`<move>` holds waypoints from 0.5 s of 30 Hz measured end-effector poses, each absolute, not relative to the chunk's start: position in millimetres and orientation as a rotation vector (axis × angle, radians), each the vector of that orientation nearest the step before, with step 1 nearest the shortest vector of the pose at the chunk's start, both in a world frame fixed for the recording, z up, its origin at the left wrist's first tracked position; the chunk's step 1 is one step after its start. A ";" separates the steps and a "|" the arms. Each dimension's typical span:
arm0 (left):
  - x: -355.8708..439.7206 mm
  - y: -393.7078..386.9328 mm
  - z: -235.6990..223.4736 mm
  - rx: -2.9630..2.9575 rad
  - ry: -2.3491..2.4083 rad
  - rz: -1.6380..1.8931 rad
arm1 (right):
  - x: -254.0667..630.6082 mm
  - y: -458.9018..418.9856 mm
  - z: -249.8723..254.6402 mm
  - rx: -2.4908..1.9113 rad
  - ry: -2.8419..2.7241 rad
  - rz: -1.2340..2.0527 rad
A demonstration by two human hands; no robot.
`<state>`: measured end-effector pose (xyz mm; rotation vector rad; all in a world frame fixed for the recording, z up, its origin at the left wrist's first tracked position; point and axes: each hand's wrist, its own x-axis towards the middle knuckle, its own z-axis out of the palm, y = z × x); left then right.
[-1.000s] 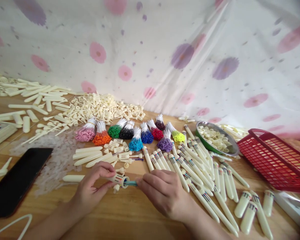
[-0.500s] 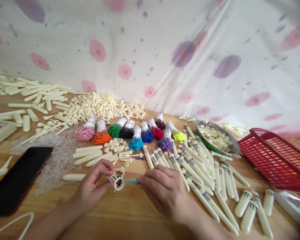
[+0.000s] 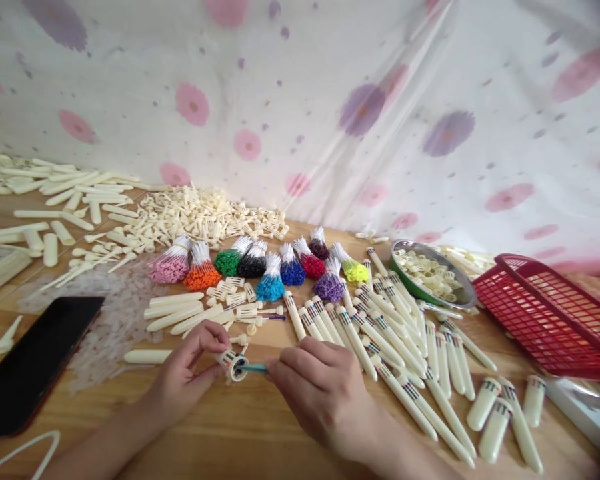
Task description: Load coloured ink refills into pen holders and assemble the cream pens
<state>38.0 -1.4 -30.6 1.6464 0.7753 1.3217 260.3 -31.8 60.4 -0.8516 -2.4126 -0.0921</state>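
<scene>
My left hand (image 3: pixel 187 373) pinches a short cream multicolour-pen top (image 3: pixel 226 361) between thumb and fingers, with its round open end turned right. Coloured bits show through the slots in its side. In my right hand (image 3: pixel 323 390) is a pair of blue tweezers (image 3: pixel 253 367), its tips at the opening of the pen top and partly inside it. Just behind lie loose cream slotted parts (image 3: pixel 250 311) and a small round cap (image 3: pixel 251 329). Cream barrels (image 3: pixel 175 311) rest beyond my left hand. Finished-looking multicolour pens (image 3: pixel 395 327) spread out to the right of my right hand.
Bundles of coloured refills, such as orange (image 3: pixel 200 272) and purple (image 3: pixel 329 283), stand in rows behind. A phone (image 3: pixel 40 360) lies left, beside translucent pieces (image 3: pixel 110 320). Heaped cream parts (image 3: pixel 205 213) line the back. A metal bowl (image 3: pixel 467 293) and red basket (image 3: pixel 545 320) are right.
The tweezers have moved left, from beside the pen top's opening into it, and their prongs now look closer together. My left hand has stayed nearly in place.
</scene>
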 end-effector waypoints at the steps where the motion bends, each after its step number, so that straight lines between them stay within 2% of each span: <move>1: 37.6 -1.3 -30.6 1.666 0.778 1.314 | 260.5 -31.8 61.6 -0.857 -2.417 -0.089; 8: 37.7 -0.1 -28.0 1.857 0.712 1.242 | 262.3 -31.1 65.9 -0.877 -2.460 -0.089; 15: 37.8 -0.9 -27.8 1.760 0.706 1.262 | 264.5 -32.3 69.9 -0.896 -2.434 -0.108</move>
